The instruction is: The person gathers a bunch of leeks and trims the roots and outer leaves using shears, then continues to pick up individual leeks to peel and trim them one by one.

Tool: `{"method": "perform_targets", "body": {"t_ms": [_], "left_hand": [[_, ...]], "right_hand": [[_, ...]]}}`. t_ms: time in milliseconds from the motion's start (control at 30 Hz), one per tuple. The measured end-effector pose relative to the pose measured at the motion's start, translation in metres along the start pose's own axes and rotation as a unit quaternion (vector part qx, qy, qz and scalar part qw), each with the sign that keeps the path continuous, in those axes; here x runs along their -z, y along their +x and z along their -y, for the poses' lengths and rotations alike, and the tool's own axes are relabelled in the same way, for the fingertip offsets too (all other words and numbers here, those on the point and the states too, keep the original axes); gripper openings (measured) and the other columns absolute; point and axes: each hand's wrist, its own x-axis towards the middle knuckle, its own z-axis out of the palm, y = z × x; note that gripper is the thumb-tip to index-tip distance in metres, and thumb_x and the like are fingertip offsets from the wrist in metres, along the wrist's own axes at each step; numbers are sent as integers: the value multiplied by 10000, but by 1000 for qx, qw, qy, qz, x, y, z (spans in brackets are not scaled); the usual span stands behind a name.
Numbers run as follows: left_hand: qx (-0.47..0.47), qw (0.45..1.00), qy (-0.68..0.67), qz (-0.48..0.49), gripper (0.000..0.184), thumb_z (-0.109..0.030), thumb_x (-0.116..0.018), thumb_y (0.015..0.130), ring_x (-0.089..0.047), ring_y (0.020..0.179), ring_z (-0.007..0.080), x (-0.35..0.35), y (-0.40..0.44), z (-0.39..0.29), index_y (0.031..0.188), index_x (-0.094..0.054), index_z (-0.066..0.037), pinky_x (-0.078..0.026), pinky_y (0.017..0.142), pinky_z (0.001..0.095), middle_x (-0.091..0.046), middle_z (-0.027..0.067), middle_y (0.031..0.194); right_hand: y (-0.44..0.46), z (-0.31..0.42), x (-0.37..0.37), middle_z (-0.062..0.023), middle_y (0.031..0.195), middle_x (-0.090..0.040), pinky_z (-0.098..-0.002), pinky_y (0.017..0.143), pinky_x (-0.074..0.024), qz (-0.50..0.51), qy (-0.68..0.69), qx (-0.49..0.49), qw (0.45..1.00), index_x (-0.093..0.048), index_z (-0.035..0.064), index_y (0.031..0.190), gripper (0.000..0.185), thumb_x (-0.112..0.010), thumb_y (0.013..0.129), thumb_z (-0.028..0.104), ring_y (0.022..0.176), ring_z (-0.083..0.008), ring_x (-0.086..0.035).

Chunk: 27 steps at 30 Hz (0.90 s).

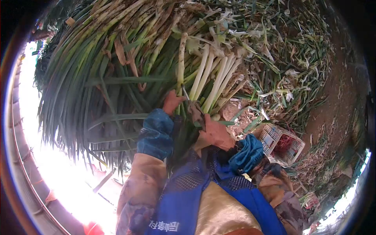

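Observation:
A long stalk (181, 58) with a dirty, yellowish white stem stands in front of me, and my left hand (172, 102) is closed around its lower part. My right hand (216, 132) is closed on the handle of a small knife (185, 92), whose blade points up beside that stalk. Just past the knife lie several cleaned white stalks (219, 78), side by side with their root ends away from me. A large heap of long green stalks (90, 74) spreads out to the left of my hands.
At the right, a white plastic basket (291, 156) holds red strings. Trimmed leaves and peelings (290, 66) are piled at the upper right, beside brown soil (333, 98). A metal rail curves along the far left edge.

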Motion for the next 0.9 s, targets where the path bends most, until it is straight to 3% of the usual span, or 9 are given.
{"method": "perform_targets", "body": {"t_ms": [67, 167, 233, 367, 467, 567, 733, 833, 900], "left_hand": [[14, 999, -25, 15, 359, -196, -717, 706, -590, 728, 228, 8, -8, -12, 955, -589, 29, -455, 661, 391, -621, 126, 810], [-23, 999, -15, -32, 355, -201, -744, 667, -600, 811, 372, 1, -5, -2, 880, -588, 35, -441, 691, 422, -609, 234, 818], [-21, 999, 21, -40, 366, -210, -743, 671, -594, 806, 381, 1, -10, -7, 880, -578, 41, -437, 684, 430, -600, 237, 816], [17, 994, 54, -98, 370, -209, -741, 676, -587, 803, 392, -3, -15, -1, 878, -560, 44, -432, 677, 444, -590, 231, 822], [3, 990, 120, -78, 363, -198, -736, 677, -587, 805, 389, 1, -22, -14, 877, -547, 39, -436, 668, 442, -585, 222, 824], [-44, 998, -11, -36, 358, -191, -727, 681, -590, 803, 389, -2, -17, 40, 891, -546, 34, -450, 670, 430, -597, 225, 839], [41, 999, -12, 8, 351, -163, -684, 709, -618, 776, 318, 16, -76, 13, 969, -551, 32, -465, 676, 402, -622, 203, 841], [63, 998, -14, 8, 349, -152, -663, 718, -612, 755, 270, 14, -91, 12, 992, -554, 34, -463, 675, 386, -623, 180, 829], [63, 997, -32, 6, 350, -152, -657, 720, -603, 744, 250, 14, -96, 10, 996, -554, 38, -460, 675, 376, -621, 168, 825]], "right_hand": [[4, -1, 2, -276, 795, -576, -503, 650, -456, 0, 1, -11, 1000, -315, -82, 1200, 623, -592, 758, 259, 756, -444, -573], [-9, 9, 7, -264, 799, -574, -503, 640, -450, 6, 5, -27, 1000, -344, -29, 1174, 570, -604, 747, 246, 760, -460, -565], [-23, 13, 3, -258, 790, -578, -504, 643, -452, 3, 0, 3, 1000, -333, -29, 1185, 594, -616, 741, 245, 763, -461, -566], [13, 9, 4, -257, 792, -589, -506, 637, -459, 12, -20, -34, 999, -322, -68, 1183, 586, -590, 762, 241, 775, -416, -589], [43, 7, 15, -249, 807, -593, -503, 641, -461, -3, -38, -48, 998, -307, -68, 1211, 616, -594, 765, 245, 791, -408, -592], [30, 17, 18, -244, 810, -597, -497, 638, -463, -15, -49, -22, 998, -306, -72, 1214, 625, -595, 765, 252, 789, -403, -596], [15, 1, -10, -245, 756, -598, -503, 622, -464, -104, -33, 66, 992, -367, -68, 1122, 500, -564, 775, 234, 730, -408, -605], [70, 15, 8, -251, 800, -602, -499, 649, -468, -21, -31, -48, 998, -389, -34, 1079, 488, -601, 744, 250, 758, -423, -591], [101, 14, 14, -240, 764, -604, -505, 631, -468, -42, -37, -49, 997, -389, -28, 1048, 464, -605, 740, 244, 727, -423, -595]]}}
